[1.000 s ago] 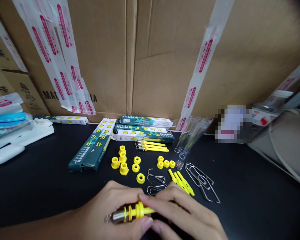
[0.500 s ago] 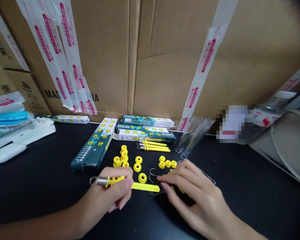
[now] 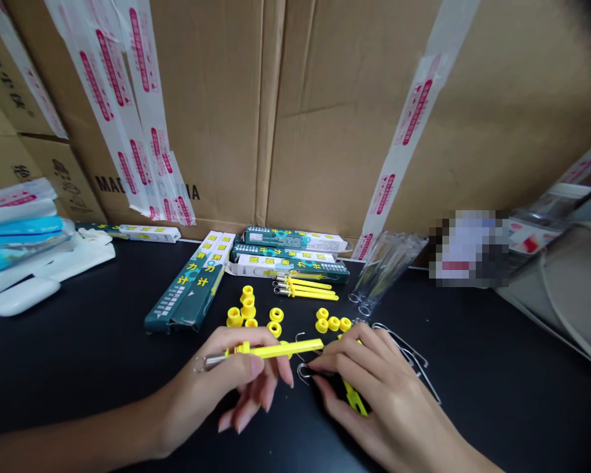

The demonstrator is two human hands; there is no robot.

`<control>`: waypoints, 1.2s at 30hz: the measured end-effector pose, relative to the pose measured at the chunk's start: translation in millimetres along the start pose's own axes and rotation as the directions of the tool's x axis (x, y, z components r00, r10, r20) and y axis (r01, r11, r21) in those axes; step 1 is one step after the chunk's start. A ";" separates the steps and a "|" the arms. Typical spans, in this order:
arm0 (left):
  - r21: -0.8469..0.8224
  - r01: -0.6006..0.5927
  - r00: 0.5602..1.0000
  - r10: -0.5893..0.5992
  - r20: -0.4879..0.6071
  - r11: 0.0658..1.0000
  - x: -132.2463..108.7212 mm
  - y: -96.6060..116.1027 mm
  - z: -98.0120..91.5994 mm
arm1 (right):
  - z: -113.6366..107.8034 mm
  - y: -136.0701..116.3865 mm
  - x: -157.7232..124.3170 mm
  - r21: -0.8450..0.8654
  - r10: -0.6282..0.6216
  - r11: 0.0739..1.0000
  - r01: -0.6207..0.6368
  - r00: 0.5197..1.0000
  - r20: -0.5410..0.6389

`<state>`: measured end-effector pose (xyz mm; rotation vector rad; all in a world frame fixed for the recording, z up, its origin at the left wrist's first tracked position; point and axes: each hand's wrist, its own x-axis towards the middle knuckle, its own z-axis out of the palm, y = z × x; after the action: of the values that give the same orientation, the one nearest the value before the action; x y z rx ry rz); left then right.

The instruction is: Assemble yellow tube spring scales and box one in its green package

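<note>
My left hand [image 3: 241, 368] is closed around a yellow spring-scale rod [image 3: 285, 349], which has a metal spring [image 3: 214, 360] and a wire ring at its left end. The rod's flat tip points toward my right hand [image 3: 374, 381]. With thumb and forefinger, my right hand pinches a bent wire hook [image 3: 304, 372]. Beneath that palm lies a yellow plastic piece [image 3: 355, 399], partly hidden. Other wire hooks [image 3: 426, 378] stick out behind the right hand. Beyond the hands stand several flanged yellow caps [image 3: 247, 307] and small yellow caps [image 3: 333, 323].
Several yellow rods with springs [image 3: 311, 290] lie near green-and-white boxes [image 3: 192, 282]. Clear plastic tubes [image 3: 387, 269] rest at the right. A large cardboard box [image 3: 217, 118] walls off the back. Blue packaging [image 3: 20, 243] and a white case [image 3: 23, 297] sit left.
The yellow rod has risen and tilted up at its tip, and my left fingers have loosened below it. My right hand has drawn a wire hook slightly nearer, uncovering the yellow piece under the palm.
</note>
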<state>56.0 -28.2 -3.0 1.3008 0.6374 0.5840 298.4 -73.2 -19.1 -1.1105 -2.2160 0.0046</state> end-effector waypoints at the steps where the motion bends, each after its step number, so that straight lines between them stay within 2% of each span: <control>1: 0.006 0.001 1.000 0.000 -0.009 1.000 -0.1 -0.4 0.2 | -0.2 -0.2 0.3 -0.014 -0.006 1.000 0.006 1.000 -0.002; 3: 0.021 0.002 0.999 -0.001 -0.036 1.000 0.2 -1.2 0.8 | -1.2 -1.3 1.3 -0.071 -0.057 0.996 0.057 0.998 0.001; 7: 0.059 -0.007 0.998 0.011 -0.069 0.998 2.1 -1.4 1.6 | -4.4 -4.8 3.2 -0.235 -0.235 0.942 0.238 0.971 0.042; 11: 0.096 -0.024 0.995 0.032 -0.091 0.995 2.1 -3.2 2.2 | -6.4 -7.0 2.9 -0.317 -0.312 0.885 0.340 0.940 0.139; 13: 0.105 -0.023 0.994 0.034 -0.103 0.994 0.7 -5.9 2.7 | -6.5 -7.1 3.6 -0.328 -0.341 0.872 0.363 0.932 0.124; 15: 0.122 -0.032 0.992 0.046 -0.114 0.992 -0.8 -8.8 3.0 | -6.6 -6.5 5.5 -0.316 -0.340 0.886 0.339 0.939 0.054; 19: 0.185 -0.108 0.982 0.135 -0.135 0.977 -1.6 -9.3 2.4 | -8.0 -4.1 8.3 -0.137 -0.189 0.975 0.177 0.979 -0.079; 21: 0.211 -0.149 0.971 0.183 -0.152 0.966 -0.8 -6.4 1.6 | -9.0 -2.4 6.1 0.013 -0.043 0.999 0.045 0.988 -0.151; 23: 0.236 -0.179 0.962 0.220 -0.160 0.955 0.0 -3.7 0.6 | -9.8 -0.9 2.7 0.200 0.176 0.969 -0.145 0.974 -0.144; 25: 0.237 -0.178 0.964 0.218 -0.153 0.955 0.5 -3.2 -0.2 | -10.2 -0.4 0.7 0.442 0.395 0.831 -0.337 0.917 -0.045; 27: 0.194 -0.137 0.977 0.165 -0.137 0.971 0.6 -5.4 -0.7 | -10.4 -2.3 1.8 0.672 0.524 0.595 -0.441 0.847 0.092; 29: 0.127 -0.077 0.988 0.092 -0.122 0.989 0.5 -8.9 -1.1 | -10.0 -7.2 5.9 0.815 0.564 0.358 -0.455 0.802 0.200; 31: 0.079 -0.039 0.992 0.048 -0.118 0.996 0.6 -11.3 -1.1 | -9.1 -14.5 10.7 0.885 0.582 0.180 -0.429 0.772 0.256; 33: 0.065 -0.026 0.992 0.034 -0.122 0.998 1.0 -11.5 -0.7 | -8.0 -22.0 14.2 0.913 0.604 0.068 -0.402 0.745 0.283; 36: 0.088 -0.022 0.994 0.031 -0.108 0.996 1.5 -9.3 0.4 | -7.7 -28.3 14.6 0.919 0.627 0.004 -0.395 0.717 0.306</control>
<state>57.7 -29.0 -12.3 1.3671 0.7437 0.6591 276.1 -83.0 2.9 -0.9608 -0.9574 1.3887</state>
